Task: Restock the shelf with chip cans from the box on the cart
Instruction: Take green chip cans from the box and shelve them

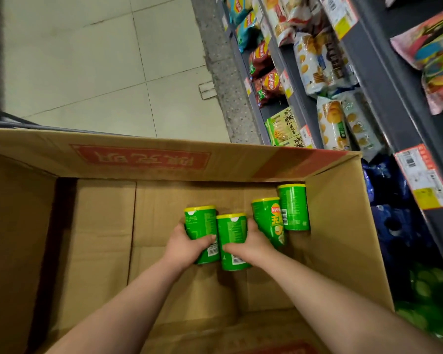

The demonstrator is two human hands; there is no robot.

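Head view is showing both your hands down inside the open cardboard box [164, 159], each one curling round a green chip can. Your left hand [187, 245] is gripping the left can [200, 223] around its nearer half, fingers wrapping over the top side. Your right hand [251, 245] is gripping the middle can [232, 232] the same way, coming in from the right. These two cans are touching side by side, their long axes running away from you, yellow lids pointing at the far box wall and barcode ends sitting nearest you. Whether they are resting on the box bottom or hanging just above it is not showing. Two more cans are lying free toward the right wall: the logo can [269, 221], just beside your right hand and leaning slightly leftward, and the corner can [293, 208], touching it. Both are also pointing their yellow lids away from you. Beyond the box on your right, the shelf [384, 72] is holding snack bags [317, 62].
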